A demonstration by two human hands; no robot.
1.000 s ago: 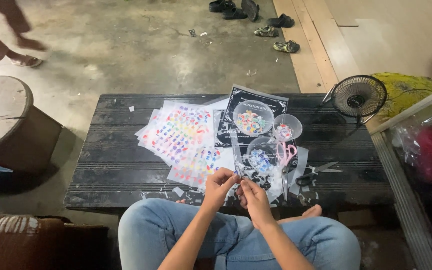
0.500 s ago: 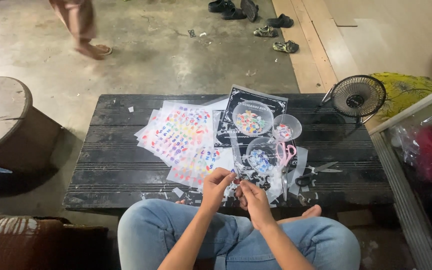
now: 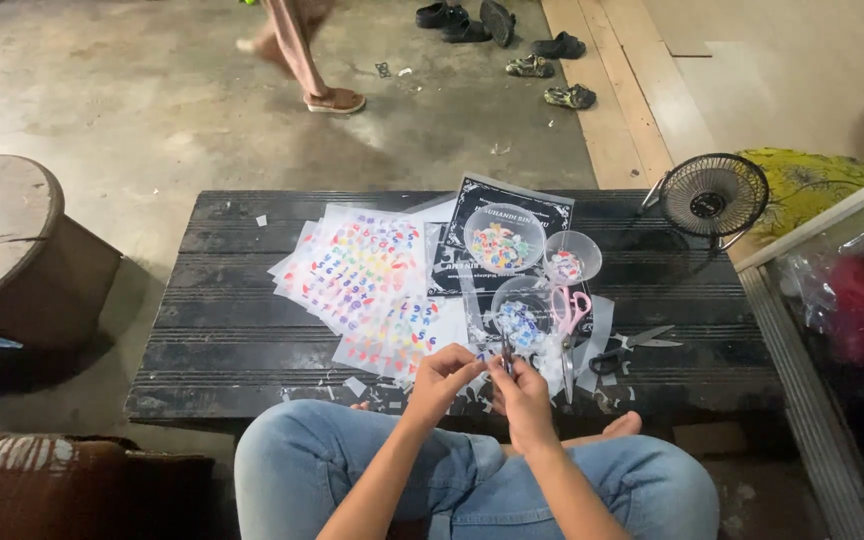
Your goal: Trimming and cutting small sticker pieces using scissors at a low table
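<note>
My left hand (image 3: 442, 380) and my right hand (image 3: 520, 388) meet over the near edge of a low black wooden table (image 3: 232, 340). The right hand holds a thin dark tool, likely tweezers (image 3: 505, 352), upright. The left hand pinches a tiny piece next to its tip; the piece is too small to make out. Just beyond the hands lie overlapping sheets of colourful stickers (image 3: 362, 275) and three clear round bowls (image 3: 503, 238) with small coloured bits.
Pink-handled scissors (image 3: 569, 312) and black scissors (image 3: 632, 348) lie right of the bowls, among paper scraps. A small black fan (image 3: 712, 196) stands at the table's far right. Another person's legs (image 3: 302, 50) cross the concrete floor beyond. Sandals (image 3: 552, 70) lie at the back.
The person in the background has walked from left to right across the floor. My hands stay at the table's near edge, barely shifted.
</note>
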